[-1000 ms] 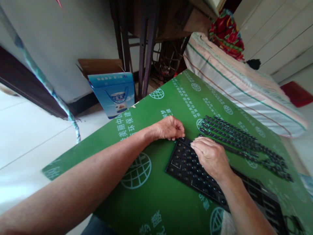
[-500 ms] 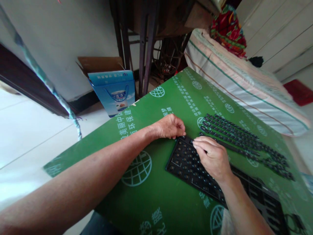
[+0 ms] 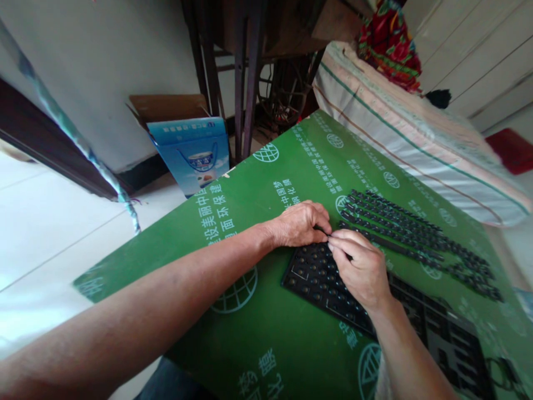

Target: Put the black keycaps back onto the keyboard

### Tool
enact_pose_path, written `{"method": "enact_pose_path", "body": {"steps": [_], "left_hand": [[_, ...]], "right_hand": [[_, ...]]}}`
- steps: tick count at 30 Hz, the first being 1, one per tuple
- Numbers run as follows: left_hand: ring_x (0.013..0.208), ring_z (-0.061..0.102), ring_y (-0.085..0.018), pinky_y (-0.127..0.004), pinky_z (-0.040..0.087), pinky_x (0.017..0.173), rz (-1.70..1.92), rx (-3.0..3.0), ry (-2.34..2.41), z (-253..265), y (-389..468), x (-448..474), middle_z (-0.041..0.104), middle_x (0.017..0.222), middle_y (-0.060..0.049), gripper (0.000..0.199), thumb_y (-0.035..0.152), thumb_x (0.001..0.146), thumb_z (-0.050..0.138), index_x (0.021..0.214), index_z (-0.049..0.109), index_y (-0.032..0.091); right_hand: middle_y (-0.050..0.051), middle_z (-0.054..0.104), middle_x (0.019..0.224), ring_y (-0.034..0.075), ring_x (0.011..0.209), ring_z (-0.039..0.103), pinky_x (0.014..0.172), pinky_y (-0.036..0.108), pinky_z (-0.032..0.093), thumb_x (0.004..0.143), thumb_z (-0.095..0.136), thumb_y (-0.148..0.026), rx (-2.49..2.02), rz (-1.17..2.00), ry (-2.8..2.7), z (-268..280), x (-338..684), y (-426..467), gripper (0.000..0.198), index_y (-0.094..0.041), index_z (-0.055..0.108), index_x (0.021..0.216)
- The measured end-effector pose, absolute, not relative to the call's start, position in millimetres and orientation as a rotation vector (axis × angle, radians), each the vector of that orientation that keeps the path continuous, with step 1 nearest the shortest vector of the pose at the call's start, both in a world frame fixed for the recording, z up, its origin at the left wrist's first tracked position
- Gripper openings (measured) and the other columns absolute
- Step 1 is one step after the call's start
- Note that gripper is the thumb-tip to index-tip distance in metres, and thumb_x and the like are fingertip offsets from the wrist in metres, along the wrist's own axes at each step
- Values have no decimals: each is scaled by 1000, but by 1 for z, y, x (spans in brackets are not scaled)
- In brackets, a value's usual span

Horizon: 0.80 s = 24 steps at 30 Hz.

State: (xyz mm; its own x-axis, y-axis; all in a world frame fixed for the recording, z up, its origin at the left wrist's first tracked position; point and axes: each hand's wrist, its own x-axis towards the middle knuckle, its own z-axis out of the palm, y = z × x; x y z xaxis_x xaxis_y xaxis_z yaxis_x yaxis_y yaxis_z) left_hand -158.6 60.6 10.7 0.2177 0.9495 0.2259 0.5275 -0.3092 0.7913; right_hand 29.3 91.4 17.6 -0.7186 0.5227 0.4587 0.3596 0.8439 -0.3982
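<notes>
A black keyboard point(image 3: 312, 280) lies at an angle on the green table covering, most of its left part bare of keycaps. Over its upper left corner my left hand point(image 3: 302, 223) is closed in a pinch. My right hand point(image 3: 361, 266) reaches across the keyboard, thumb and forefinger pinched, its fingertips meeting those of the left. A small dark piece, which looks like a keycap point(image 3: 325, 233), shows between the fingertips of both hands, mostly hidden. Beyond the right hand, loose black keycaps point(image 3: 416, 239) lie in several long rows.
The green covering point(image 3: 258, 205) bears pale printed lettering and globes. A blue carton point(image 3: 200, 153) stands on the floor past the far left edge. Behind it are dark table legs point(image 3: 245, 89). A mattress point(image 3: 400, 128) borders the far right side. A cable point(image 3: 502, 372) lies by the keyboard's right end.
My left hand has moved right, from the keyboard's upper left corner to meet the right fingertips. The right hand has stayed nearly in place, still pinched.
</notes>
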Motion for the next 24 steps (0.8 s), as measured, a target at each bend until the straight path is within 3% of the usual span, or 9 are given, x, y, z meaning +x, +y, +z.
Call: {"method": "enact_pose_path", "body": {"steps": [12,24], "left_hand": [[86,60,-15,-28,44,83,996,1793,1304,8,64,-157,68,89,-2,13,11,70,66,79,72,18],[81,61,-14,-25,45,77,980,1727,1285,5,66,-157,68,88,-2,13,11,68,65,79,71,16]], "right_hand": [[5,70,91,17,84,65,81,32,53,84,54,-18,-757,609,-2325,12,31,93,19,-23,73,84],[4,70,89,17,81,66,80,31,54,83,56,-20,-809,642,-2310,11,32,98,15,-22,71,83]]}}
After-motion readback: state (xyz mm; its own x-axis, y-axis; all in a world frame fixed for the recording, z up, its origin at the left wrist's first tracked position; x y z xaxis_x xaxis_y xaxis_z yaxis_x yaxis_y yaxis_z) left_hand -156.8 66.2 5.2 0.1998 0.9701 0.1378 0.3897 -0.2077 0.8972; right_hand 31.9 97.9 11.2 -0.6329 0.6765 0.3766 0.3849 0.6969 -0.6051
